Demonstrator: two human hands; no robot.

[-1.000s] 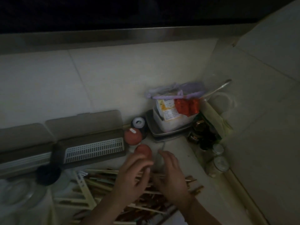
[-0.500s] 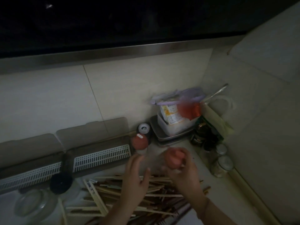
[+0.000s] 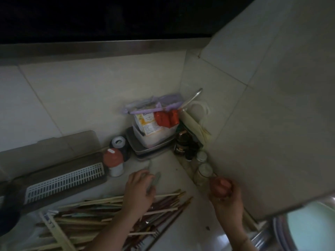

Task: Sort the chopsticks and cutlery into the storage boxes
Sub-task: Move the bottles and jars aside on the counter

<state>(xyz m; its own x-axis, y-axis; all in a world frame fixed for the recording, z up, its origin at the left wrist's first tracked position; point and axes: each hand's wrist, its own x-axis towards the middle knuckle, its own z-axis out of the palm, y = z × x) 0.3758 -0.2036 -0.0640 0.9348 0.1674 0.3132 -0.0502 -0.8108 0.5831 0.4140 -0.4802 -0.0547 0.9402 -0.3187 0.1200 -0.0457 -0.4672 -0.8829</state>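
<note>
Dim kitchen corner, pale tiled walls, pale table running toward lower right of frame. Item: heap of chopsticks, lower centre-left, mixed pale wood and dark red, lying criss-crossed and overlapping, tips mostly toward the right. Item: storage box, left of centre against the wall, dark, lid tipped back, white slotted insert showing; a second box at the far left edge, mostly cut off. Item: my left hand, over the upper right end of the heap, fingers loosely spread and resting on a pale, blurred object I cannot identify; whether that grip has closed on anything I cannot tell. Item: my right hand, lower right, fingers curled round a small round red object, held off the table near the side wall. Item: red-capped jar just beside the box's right end; tub of packets in the corner. Handling note, by judgement: chopsticks light, stiff, smooth, apt to roll and tangle; best gathered in bundles at mid-length, tips aligned, then laid lengthwise into the box.
</note>
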